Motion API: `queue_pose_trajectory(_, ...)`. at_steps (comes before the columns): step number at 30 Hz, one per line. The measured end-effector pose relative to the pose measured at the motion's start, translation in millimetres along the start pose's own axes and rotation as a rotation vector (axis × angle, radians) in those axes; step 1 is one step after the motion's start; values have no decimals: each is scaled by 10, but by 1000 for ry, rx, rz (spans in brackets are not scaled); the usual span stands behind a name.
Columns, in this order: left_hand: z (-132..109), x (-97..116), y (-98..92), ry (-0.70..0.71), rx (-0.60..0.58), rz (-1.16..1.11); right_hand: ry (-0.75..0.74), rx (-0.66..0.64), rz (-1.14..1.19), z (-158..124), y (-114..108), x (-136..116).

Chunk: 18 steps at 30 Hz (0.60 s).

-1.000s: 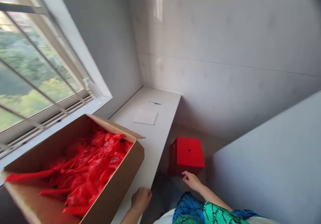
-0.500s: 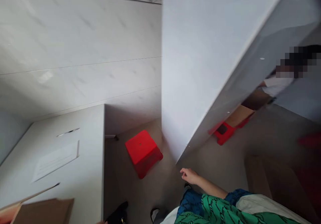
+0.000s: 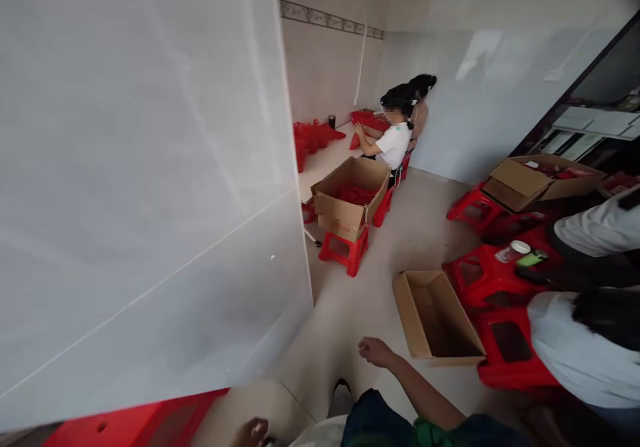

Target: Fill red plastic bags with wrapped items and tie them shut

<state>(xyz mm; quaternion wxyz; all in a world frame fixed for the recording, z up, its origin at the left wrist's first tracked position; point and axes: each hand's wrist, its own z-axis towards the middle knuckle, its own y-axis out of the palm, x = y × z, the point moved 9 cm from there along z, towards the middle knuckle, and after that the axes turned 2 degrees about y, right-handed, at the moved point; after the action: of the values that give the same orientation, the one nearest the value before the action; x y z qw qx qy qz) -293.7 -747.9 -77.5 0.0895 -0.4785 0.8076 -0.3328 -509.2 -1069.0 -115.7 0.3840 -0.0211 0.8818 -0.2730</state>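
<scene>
My right hand [image 3: 376, 352] hangs low in front of me above the tiled floor, its fingers curled in and nothing showing in them. Nearest to it is an open, empty cardboard box [image 3: 437, 313] on the floor to its right, apart from the hand. At the bottom edge my left hand [image 3: 254, 429] is partly cut off and smeared, so its fingers do not show clearly. A red plastic stool [image 3: 135, 423] lies to the left of it, below the wall corner.
A grey wall [image 3: 150, 167] fills the left side. Beyond it, a cardboard box of red items [image 3: 340, 210] rests on a red stool [image 3: 345, 250] by a table where people sit. On the right are seated people [image 3: 585, 347], red stools and another box [image 3: 520, 180].
My view has swung right past the wall corner, bringing the seated people and boxes into sight. The white table on the left has left the view. My right hand's fingers look more curled.
</scene>
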Motion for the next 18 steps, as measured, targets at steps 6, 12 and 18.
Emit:
queue_pose_trajectory(6,973,1356,-957,207,28,14,-124,67,92,883,-1474,-147)
queue_pose_trajectory(12,1929,2705,-1616,368,29,-34,-281,92,175,1955,-2646,-513)
queue_pose_trajectory(18,2540,4185,-2326,516,29,-175,-318,177,179,2895,-4283,-704)
